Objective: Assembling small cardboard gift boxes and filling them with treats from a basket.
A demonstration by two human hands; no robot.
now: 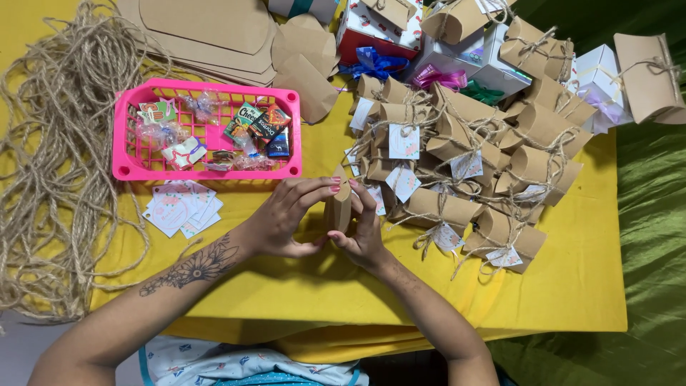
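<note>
My left hand (286, 218) and my right hand (366, 232) both grip a small brown kraft pillow box (339, 207), held upright between them over the yellow tablecloth. The fingertips of both hands press on the box's upper curved end. A pink plastic basket (128, 168) with wrapped sweets sits just behind my left hand. A pile of finished kraft boxes tied with twine and paper tags (464, 150) lies to the right of my right hand.
A big tangle of jute twine (50, 143) covers the left side. Loose paper tags (179, 207) lie in front of the basket. Flat kraft box blanks (214, 36) are stacked at the back. White gift boxes with ribbons (457, 57) stand at the far right. Green fabric (654, 236) borders the table.
</note>
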